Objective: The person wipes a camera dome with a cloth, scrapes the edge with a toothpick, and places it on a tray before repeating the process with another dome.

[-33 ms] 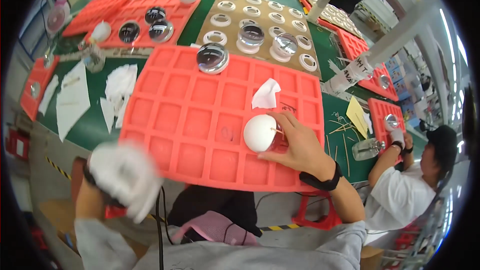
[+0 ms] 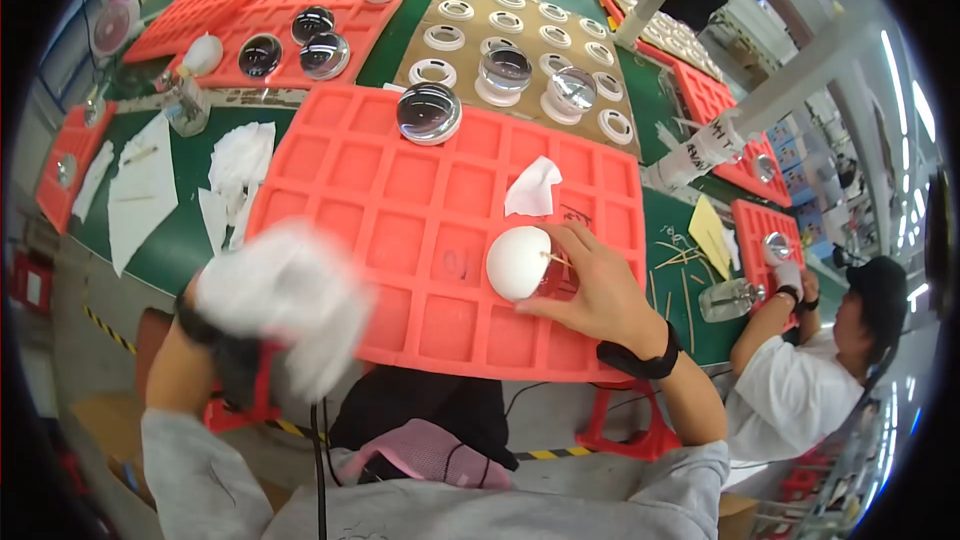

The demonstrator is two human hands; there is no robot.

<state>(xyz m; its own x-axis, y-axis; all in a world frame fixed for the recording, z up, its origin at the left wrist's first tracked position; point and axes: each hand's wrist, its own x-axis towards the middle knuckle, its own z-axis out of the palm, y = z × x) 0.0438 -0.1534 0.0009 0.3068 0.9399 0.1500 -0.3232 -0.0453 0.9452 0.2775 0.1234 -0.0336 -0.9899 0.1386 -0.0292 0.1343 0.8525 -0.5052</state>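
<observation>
My right hand [image 2: 600, 285], bare with a black wristband, curls its thumb and fingers round a smooth white ball-shaped thing [image 2: 518, 263]. A thin wooden stick [image 2: 555, 259] shows between the ball and my fingers. Both sit over the red compartment tray [image 2: 395, 240]. My left hand [image 2: 275, 285], in a white glove, hovers at the tray's left front edge. Motion smears its fingers, and whether it holds a cloth is unclear. A crumpled white cloth [image 2: 533, 188] lies on the tray behind the white ball. At the tray's back edge rests a clear glass-like ball [image 2: 429, 114].
Beyond stands a brown board [image 2: 470, 50] with white rings and two clear balls. More red trays [image 2: 285, 25] with balls lie at the far left. White cloths [image 2: 240, 165], loose wooden sticks [image 2: 690, 300] and a clear bottle [image 2: 730, 300] flank my tray. A co-worker [image 2: 810, 370] sits at right.
My left hand has swung rightward and slightly up, over the tray's left front corner. My right hand keeps its grip on the white ball, almost unmoved.
</observation>
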